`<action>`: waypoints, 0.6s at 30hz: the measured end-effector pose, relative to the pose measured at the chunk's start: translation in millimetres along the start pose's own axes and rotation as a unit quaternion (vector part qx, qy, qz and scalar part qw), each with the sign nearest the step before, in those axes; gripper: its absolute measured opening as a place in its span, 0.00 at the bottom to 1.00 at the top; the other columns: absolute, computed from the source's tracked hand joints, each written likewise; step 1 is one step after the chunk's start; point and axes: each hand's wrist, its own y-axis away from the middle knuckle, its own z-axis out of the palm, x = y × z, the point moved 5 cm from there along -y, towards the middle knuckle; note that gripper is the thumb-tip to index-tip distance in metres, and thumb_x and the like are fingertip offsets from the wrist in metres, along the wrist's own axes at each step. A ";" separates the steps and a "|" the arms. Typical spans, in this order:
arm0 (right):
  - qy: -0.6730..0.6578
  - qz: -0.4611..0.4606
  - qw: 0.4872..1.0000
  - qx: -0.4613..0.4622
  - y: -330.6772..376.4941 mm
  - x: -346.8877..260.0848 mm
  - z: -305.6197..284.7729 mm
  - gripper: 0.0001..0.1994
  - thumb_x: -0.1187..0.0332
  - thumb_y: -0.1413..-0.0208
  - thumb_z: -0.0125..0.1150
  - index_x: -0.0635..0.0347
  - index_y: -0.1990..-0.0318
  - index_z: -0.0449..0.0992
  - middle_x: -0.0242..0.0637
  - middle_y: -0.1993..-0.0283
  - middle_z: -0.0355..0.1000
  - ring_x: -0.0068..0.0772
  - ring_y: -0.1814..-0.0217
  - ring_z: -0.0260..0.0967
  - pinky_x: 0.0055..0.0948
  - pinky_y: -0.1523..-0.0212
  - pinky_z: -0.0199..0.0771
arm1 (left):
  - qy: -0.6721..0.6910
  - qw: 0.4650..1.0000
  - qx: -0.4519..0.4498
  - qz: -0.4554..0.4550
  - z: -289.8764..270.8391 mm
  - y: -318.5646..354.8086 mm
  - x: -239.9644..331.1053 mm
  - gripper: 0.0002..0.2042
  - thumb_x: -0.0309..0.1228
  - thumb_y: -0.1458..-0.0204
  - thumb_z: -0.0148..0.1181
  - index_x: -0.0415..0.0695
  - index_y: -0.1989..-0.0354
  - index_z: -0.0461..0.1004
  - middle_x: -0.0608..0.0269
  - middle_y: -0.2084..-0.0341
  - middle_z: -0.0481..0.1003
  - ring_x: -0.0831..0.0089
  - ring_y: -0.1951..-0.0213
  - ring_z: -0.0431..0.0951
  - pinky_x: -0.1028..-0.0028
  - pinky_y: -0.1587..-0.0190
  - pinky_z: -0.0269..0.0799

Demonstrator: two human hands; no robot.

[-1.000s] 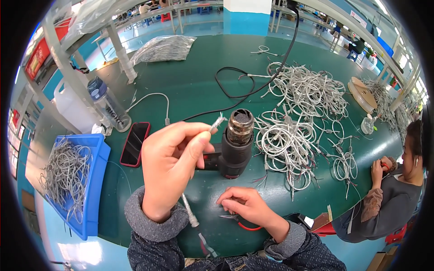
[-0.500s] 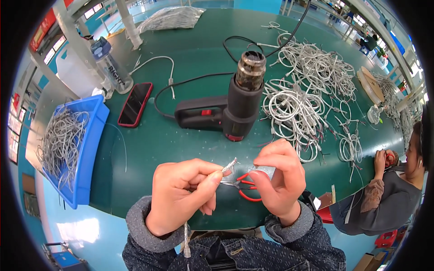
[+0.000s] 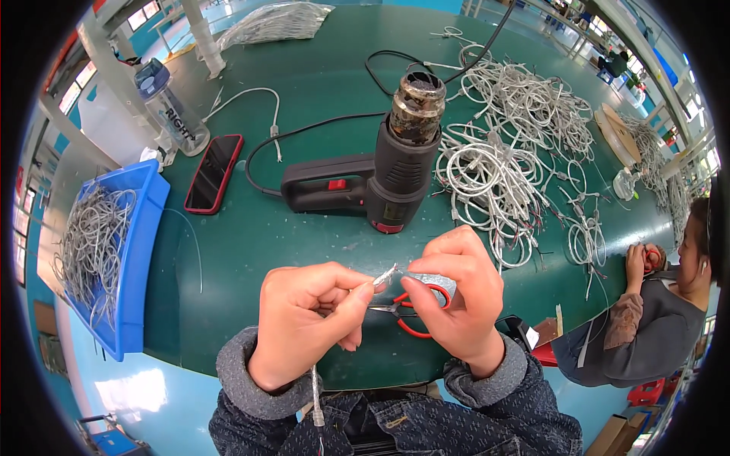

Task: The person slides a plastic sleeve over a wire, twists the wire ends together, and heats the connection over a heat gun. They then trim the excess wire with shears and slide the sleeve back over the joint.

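My left hand point(image 3: 308, 319) pinches a pale cable point(image 3: 315, 395) near its stripped end, where silvery braid point(image 3: 385, 278) shows between thumb and forefinger. The rest of the cable hangs down past my wrist, with a thicker sleeve low on it. Close by the frayed tip, my right hand point(image 3: 464, 304) has its thumb and forefinger drawn nearly together; anything between them is too fine to make out. Red-handled scissors point(image 3: 403, 325) lie on the table beneath, partly hidden by my right hand. A shiny silvery piece point(image 3: 439, 284) shows behind that hand.
A black heat gun point(image 3: 399, 175) stands nozzle-up ahead. Coiled cables point(image 3: 487, 175) heap at the right. On the left are a blue bin point(image 3: 148, 258) of cables, a phone point(image 3: 214, 173) and a bottle point(image 3: 173, 114). A co-worker point(image 3: 646, 327) sits at the right edge.
My right hand has moved left, bringing its fingertips to the cable's tip, and its thumb and forefinger have drawn closer together. My left hand keeps its pinch. The view has shifted slightly.
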 end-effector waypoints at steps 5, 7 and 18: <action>0.007 -0.011 0.999 -0.031 -1.5 4.9 1.0 0.14 0.83 0.65 0.66 0.62 0.68 0.72 0.38 0.71 0.68 0.32 0.71 0.63 0.27 0.70 0.61 | -0.002 1.000 -0.005 0.004 -2.5 -2.2 -0.4 0.06 0.17 0.50 0.50 0.29 0.75 0.74 0.63 0.87 0.71 0.81 0.89 0.70 0.84 0.87 0.63; 0.007 -0.006 1.000 -0.029 -1.7 5.9 1.3 0.13 0.83 0.65 0.66 0.62 0.68 0.72 0.37 0.71 0.68 0.32 0.71 0.63 0.27 0.70 0.61 | -0.014 1.000 -0.017 0.003 -4.0 -3.8 -1.5 0.04 0.19 0.49 0.54 0.31 0.73 0.74 0.66 0.89 0.71 0.83 0.87 0.71 0.85 0.86 0.64; 0.007 -0.005 1.000 -0.024 -1.9 6.3 1.3 0.13 0.82 0.65 0.67 0.61 0.69 0.73 0.36 0.72 0.69 0.32 0.70 0.63 0.27 0.70 0.61 | -0.011 1.000 -0.018 -0.002 -2.9 -3.2 -3.9 0.03 0.20 0.49 0.55 0.33 0.72 0.75 0.67 0.90 0.71 0.84 0.87 0.72 0.85 0.85 0.64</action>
